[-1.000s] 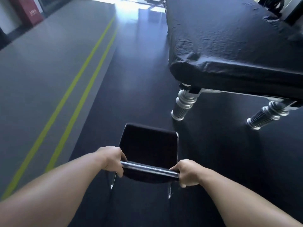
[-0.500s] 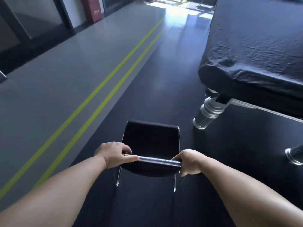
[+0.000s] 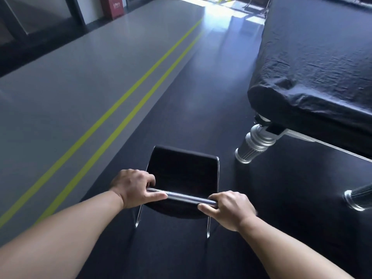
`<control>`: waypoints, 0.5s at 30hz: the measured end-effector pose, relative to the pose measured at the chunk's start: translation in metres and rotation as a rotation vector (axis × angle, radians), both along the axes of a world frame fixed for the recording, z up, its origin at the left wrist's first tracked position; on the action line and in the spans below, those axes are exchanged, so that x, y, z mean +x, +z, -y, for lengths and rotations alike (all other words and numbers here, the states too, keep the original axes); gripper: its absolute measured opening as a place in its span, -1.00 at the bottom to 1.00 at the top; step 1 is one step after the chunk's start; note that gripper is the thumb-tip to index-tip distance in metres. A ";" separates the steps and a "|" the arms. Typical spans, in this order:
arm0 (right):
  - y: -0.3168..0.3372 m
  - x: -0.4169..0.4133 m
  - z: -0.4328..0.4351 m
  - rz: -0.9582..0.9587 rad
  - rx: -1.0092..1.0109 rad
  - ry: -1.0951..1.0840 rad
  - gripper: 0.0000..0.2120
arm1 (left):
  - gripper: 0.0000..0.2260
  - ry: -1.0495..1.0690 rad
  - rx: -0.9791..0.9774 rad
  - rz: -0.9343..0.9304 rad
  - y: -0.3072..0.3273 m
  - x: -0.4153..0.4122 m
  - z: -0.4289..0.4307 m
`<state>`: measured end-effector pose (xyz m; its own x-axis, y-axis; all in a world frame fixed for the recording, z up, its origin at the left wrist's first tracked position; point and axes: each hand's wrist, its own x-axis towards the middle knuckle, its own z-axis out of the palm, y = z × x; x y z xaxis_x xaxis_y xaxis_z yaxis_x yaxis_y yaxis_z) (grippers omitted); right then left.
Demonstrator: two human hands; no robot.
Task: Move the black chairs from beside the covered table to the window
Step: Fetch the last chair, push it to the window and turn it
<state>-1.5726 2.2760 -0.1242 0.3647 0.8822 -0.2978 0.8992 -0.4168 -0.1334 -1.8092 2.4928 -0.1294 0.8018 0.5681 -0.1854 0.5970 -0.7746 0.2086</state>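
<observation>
Fingers clamp black chair bar: left hand, right hand; bar crosswise, seat forward.

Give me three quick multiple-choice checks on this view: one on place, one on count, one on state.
1. Where is the table from the chair?
A. left
B. right
C. beneath it
2. How many yellow lines are there?
A. one
B. two
C. four
3. What holds the chair's bar?
A. both hands
B. one hand
C. no hand

Answers:
1 B, the table's leg stands right of the chair.
2 B, a parallel pair shows.
3 A, the left hand and right hand each curl round the bar.
</observation>
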 end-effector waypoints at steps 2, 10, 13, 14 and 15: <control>-0.001 0.000 -0.017 0.013 0.002 -0.025 -0.16 | -0.24 -0.041 -0.004 -0.002 -0.003 0.004 -0.022; -0.005 0.029 -0.083 0.088 0.038 -0.042 -0.21 | -0.39 -0.110 0.040 0.022 -0.004 0.037 -0.095; -0.008 0.047 -0.115 0.118 0.054 -0.043 -0.21 | -0.40 -0.121 0.053 0.039 -0.005 0.056 -0.127; -0.007 0.051 -0.124 0.125 0.058 -0.043 -0.22 | -0.40 -0.122 0.060 0.044 -0.004 0.061 -0.136; -0.008 0.058 -0.135 0.134 0.060 -0.044 -0.22 | -0.40 -0.125 0.076 0.048 -0.004 0.068 -0.148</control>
<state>-1.5150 2.4113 -0.1324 0.4365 0.8791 -0.1913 0.8916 -0.4512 -0.0392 -1.7413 2.6406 -0.1333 0.8740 0.4744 -0.1057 0.4859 -0.8568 0.1727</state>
